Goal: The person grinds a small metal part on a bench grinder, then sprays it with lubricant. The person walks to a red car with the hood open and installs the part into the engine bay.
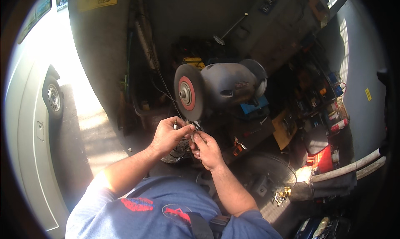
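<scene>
In front of me stands a grey bench grinder (229, 81), its dark wheel (195, 78) with a red centre on the left side. Just below that wheel my two hands are brought close together. My left hand (167, 135) is closed, and a small white-and-metal spark plug (175, 125) pokes up between its fingers. My right hand (207, 149) pinches a small metal part (193, 136), mostly hidden by the fingers. The fingertips of both hands meet around it. Neither hand appears to touch the wheel.
Orange-handled pliers (238, 147) lie on the dark bench right of my hands, near a blue box (255, 106). Shelves with bottles and a red container (323, 159) stand at the right. A light-coloured van (35, 126) is parked at the left.
</scene>
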The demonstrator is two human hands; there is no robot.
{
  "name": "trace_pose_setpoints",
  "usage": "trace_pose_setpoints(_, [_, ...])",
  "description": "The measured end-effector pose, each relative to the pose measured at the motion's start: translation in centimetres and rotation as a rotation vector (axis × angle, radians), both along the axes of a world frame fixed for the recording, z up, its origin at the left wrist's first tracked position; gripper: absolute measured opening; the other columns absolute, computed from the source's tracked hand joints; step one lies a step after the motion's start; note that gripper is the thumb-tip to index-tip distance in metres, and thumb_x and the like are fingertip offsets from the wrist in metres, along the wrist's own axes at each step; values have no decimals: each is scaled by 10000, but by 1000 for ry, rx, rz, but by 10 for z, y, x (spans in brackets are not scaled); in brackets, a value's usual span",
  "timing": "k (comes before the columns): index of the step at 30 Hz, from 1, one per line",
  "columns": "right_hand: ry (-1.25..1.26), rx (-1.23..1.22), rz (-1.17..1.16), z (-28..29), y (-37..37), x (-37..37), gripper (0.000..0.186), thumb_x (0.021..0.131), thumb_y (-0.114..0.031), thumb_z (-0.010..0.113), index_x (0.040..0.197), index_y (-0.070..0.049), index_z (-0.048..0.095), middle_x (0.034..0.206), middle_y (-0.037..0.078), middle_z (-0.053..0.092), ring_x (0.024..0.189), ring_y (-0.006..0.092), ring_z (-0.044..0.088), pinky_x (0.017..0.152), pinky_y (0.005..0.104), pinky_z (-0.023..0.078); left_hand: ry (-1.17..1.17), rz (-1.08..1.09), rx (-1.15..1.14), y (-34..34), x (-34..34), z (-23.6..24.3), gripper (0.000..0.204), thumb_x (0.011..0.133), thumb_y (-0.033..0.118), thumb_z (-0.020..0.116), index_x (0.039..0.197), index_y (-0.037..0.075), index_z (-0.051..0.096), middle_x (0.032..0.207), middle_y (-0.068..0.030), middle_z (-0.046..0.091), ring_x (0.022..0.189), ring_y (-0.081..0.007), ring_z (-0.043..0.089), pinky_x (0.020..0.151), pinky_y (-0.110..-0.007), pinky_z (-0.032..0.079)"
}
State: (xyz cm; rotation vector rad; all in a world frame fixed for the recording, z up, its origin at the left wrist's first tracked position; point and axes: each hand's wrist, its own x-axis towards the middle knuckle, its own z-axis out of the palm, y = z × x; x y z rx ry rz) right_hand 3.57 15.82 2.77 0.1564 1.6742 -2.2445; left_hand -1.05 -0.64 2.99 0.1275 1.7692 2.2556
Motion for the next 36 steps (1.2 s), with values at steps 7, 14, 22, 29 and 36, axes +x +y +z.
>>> trace_pose_setpoints(7, [345,279,-111,-22,-14,2,197,999,-226,551,1117,-70,572,762,-22,531,540,15,401,445,163,297,80,14,-155,3,4,-11,304,834,280,764,870,10,629,757,-27,635,700,-75,571,661,-263,488])
trace_pose_setpoints(14, [90,24,-2,-9,-6,1,172,1008,-237,527,1106,-101,568,743,-26,526,515,23,395,430,157,295,-67,-114,52,-5,7,-9,240,939,215,653,1084,27,622,606,71,476,504,-9,395,449,-196,310])
trace_pose_setpoints(22, [-45,-93,31,-9,-3,-2,183,1012,-271,514,1100,-120,568,750,-8,527,514,38,406,433,157,306,53,-21,-88,-2,3,-12,213,917,213,685,1004,21,653,634,60,521,541,-13,439,481,-201,361])
trace_pose_setpoints(29, [-26,-89,-13,-14,-4,0,197,1011,-311,516,1104,-143,560,768,3,532,522,51,412,435,169,311,158,26,-120,0,-1,-13,252,862,242,737,875,13,634,855,-44,666,802,-79,600,746,-259,495])
trace_pose_setpoints(36, [-90,-168,0,-15,-1,-2,177,1018,-312,498,1046,-143,544,744,0,481,532,54,401,438,172,305,40,32,36,7,-3,-11,234,843,130,756,761,33,560,787,-20,613,723,-72,577,647,-230,479])
